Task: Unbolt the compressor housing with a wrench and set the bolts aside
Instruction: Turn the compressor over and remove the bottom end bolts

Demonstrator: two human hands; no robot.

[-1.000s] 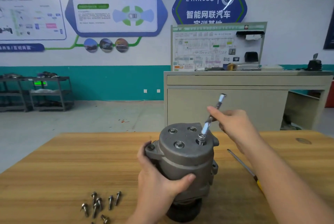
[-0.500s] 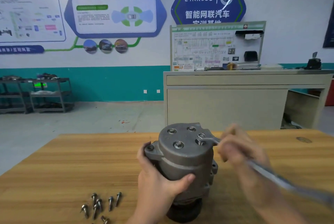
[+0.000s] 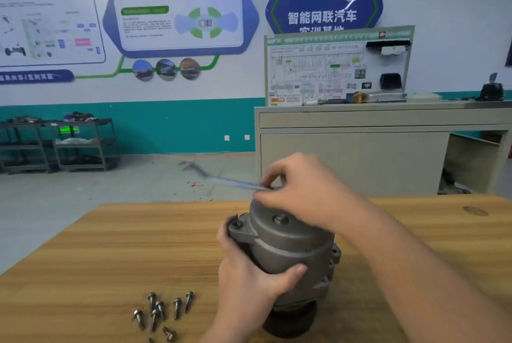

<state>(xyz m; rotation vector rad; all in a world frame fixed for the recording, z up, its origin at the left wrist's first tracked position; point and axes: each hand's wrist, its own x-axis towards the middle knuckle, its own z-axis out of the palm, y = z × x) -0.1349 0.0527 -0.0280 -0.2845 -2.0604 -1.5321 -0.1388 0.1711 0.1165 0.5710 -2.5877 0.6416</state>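
A grey metal compressor (image 3: pixel 288 245) stands upright on the wooden table (image 3: pixel 110 245). My left hand (image 3: pixel 249 273) grips its side from the left, thumb across the front. My right hand (image 3: pixel 302 190) sits over the top of the housing and holds a silver wrench (image 3: pixel 221 179), whose blurred handle points out to the left. One bolt (image 3: pixel 280 219) shows on the top face; the others are hidden under my right hand. Several loose bolts (image 3: pixel 160 312) lie on the table at the front left.
A beige workbench (image 3: pixel 360 148) with a wiring display board (image 3: pixel 338 65) stands behind the table. Dark metal shelf racks (image 3: pixel 58 146) stand at the far left against the teal wall. A knot mark (image 3: pixel 475 211) shows at the table's right.
My right hand has swung the wrench round the top of the housing, from pointing up, to pointing right toward me, to pointing left. My left hand and the loose bolts have stayed put.
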